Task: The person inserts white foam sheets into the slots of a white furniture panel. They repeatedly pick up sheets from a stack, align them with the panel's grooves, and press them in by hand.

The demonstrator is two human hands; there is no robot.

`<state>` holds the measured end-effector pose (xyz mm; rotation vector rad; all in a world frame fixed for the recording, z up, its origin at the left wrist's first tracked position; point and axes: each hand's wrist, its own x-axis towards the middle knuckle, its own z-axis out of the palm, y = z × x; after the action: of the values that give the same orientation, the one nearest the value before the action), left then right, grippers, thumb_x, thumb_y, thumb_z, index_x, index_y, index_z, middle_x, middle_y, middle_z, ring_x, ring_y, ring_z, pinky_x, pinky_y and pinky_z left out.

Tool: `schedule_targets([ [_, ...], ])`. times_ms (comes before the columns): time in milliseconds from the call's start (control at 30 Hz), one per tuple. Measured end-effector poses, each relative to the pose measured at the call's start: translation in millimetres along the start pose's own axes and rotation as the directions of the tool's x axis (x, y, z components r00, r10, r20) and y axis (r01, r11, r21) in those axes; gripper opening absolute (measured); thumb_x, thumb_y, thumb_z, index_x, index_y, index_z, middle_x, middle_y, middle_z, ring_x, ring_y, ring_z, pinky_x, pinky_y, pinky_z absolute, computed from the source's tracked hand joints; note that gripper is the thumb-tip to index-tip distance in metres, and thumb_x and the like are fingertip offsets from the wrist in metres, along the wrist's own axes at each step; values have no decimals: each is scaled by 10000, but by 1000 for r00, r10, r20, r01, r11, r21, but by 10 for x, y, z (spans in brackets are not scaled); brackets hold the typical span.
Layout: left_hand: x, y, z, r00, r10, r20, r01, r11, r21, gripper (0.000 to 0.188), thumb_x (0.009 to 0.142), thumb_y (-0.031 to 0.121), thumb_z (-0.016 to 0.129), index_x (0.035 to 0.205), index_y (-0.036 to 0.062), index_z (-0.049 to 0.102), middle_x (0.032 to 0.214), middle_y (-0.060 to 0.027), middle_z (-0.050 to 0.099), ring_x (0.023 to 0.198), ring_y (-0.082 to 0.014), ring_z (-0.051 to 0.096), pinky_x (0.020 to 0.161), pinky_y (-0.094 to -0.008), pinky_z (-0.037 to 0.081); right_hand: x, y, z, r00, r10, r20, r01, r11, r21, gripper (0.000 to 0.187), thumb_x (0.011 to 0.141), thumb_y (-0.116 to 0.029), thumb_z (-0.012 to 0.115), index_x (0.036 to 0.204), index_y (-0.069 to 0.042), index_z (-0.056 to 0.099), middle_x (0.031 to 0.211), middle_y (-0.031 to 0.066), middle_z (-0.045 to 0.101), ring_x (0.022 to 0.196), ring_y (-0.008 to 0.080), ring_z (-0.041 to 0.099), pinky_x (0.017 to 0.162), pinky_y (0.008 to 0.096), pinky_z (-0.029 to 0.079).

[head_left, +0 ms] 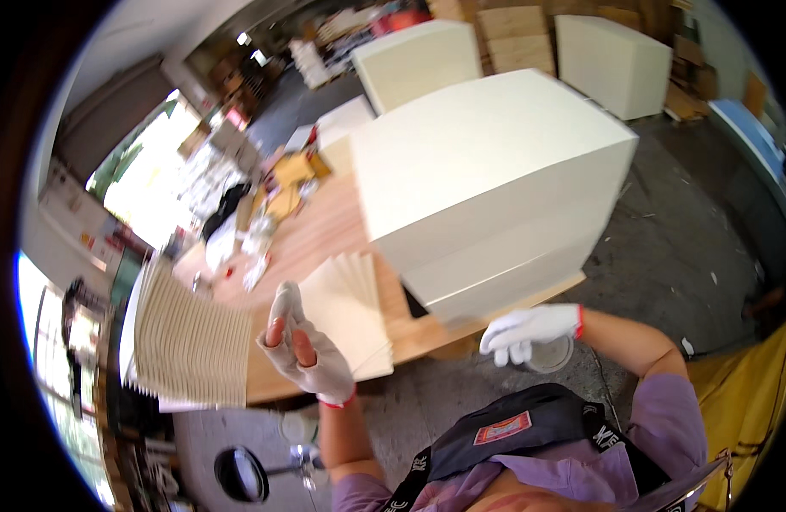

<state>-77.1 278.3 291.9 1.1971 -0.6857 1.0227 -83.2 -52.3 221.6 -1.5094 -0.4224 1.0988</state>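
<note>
Raising my left hand (303, 354), gloved with two fingertips poking through, fingers loosely spread and gripping nothing, just beside the fanned panels (352, 311) lying on the bench (312, 235); my right hand (529, 330) is curling around a small cup (548, 354) below the big white block (487, 183)
</note>
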Motion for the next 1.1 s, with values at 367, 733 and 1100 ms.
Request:
schedule_targets([
  [367, 1510, -619, 3141, 256, -354, 899, -511, 741, 437, 331, 890, 186, 647, 1218, 183, 686, 1157, -107, 697, 1091, -294, 642, 929, -377, 490, -1961, -1282, -1099, -99, -507, -856, -235, 848, -475, 685, 877, -714, 519, 976, -51, 659, 902, 147, 686, 922, 312, 654, 864, 371, 477],
  [733, 1160, -893, 3325, 210, -475, 854, -169, 843, 511, 274, 941, 147, 610, 1192, 59, 678, 977, -94, 615, 864, -195, 607, 818, -343, 486, -1802, -1559, -1443, 200, -875, -441, -598, 247, -762, 536, 960, -568, 460, 877, -77, 659, 791, 136, 659, 787, 352, 659, 681, 471, 499],
  [1100, 1068, -918, 3250, 291, -430, 855, 225, 899, 375, 423, 936, 83, 613, 1351, 25, 552, 1247, -113, 644, 1127, -185, 603, 956, -306, 469, -1411, -1386, -1494, -85, -611, -787, 169, 769, -616, 614, 979, -603, 423, 856, -19, 565, 723, 159, 553, 740, 331, 565, 715, 414, 424],
])
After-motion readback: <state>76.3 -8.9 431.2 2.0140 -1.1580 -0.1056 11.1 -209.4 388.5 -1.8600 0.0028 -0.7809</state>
